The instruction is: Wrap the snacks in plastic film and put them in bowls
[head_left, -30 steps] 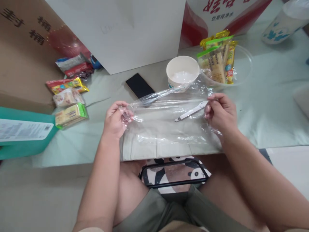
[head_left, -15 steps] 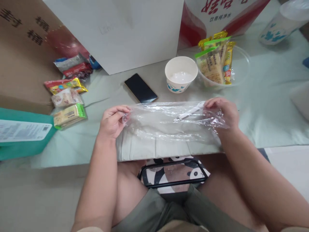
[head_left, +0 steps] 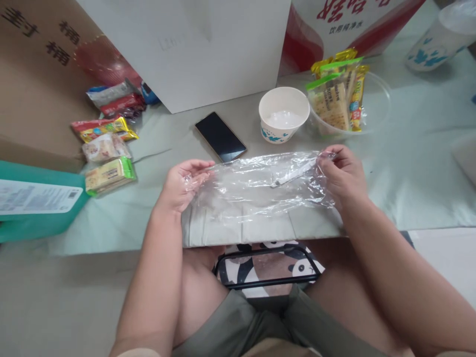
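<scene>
- Grip: two-handed, on clear film (head_left: 241, 191), which spans the gap between the hands, creased and slightly slack.
- Left hand (head_left: 182, 186): thumb and fingers narrow, holding the film's left end, part of it bunched against the fingers.
- Right hand (head_left: 345, 173): thumb and forefinger pinched on the film's upper right corner, remaining fingers curled.
- White cutter (head_left: 293, 172): seen through the film, slanted, one end beside the right fingertips; contact with them cannot be determined.
- Phone (head_left: 221, 136): screen up, just beyond the film, nearer the left hand.
- Cup (head_left: 277, 133): upright, beyond the film, nearer the right hand; whitish contents, not identifiable.
- Clear bowl (head_left: 388, 91): beyond the right hand, bearing snack packets (head_left: 329, 106).
- Biscuit pack (head_left: 107, 177): left of the left hand, well apart, touching the green container (head_left: 40, 225) farther out.
- Table (head_left: 420, 183): pale green cover, beneath the grip.
</scene>
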The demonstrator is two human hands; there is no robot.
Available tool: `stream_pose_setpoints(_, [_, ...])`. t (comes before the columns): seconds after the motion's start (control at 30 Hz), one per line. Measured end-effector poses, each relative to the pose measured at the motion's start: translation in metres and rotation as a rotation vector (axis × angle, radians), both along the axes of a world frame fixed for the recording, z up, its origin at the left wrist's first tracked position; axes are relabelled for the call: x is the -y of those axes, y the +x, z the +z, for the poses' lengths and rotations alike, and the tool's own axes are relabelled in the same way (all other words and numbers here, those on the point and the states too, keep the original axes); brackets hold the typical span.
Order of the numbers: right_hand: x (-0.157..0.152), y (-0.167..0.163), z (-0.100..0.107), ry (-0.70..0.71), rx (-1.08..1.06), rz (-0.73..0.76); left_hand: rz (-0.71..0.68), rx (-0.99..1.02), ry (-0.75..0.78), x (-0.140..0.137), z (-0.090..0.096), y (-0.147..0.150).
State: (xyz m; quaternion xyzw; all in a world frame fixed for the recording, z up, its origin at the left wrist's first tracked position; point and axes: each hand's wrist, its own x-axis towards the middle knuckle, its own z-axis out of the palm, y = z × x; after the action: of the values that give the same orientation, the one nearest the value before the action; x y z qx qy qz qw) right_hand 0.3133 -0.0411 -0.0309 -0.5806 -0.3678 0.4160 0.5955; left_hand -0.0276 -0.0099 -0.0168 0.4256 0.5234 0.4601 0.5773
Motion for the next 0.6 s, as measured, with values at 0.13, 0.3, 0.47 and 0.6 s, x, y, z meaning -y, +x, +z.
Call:
stream_pose_setpoints(0.13, [0.0,-0.002,-0.002,0.047,-0.076,0.027,0.079,-0.106,-0.027,-0.001,-0.006,0.005])
stream_pose_setpoints(0.3, [0.0,0.002,-0.002,0.026,-0.127,0.036,-0.016,0.07,0.014,0.003,-0.001,0.002])
stream_pose_setpoints(0.47, [-0.002,0.009,-0.002,-0.016,-0.209,-0.014,0.004,0.16,0.041,0.005,0.004,0.0])
stream_pose_setpoints(0.6, [-0.005,0.016,-0.008,-0.033,-0.266,-0.077,0.075,0.07,0.09,0.001,0.003,0.005])
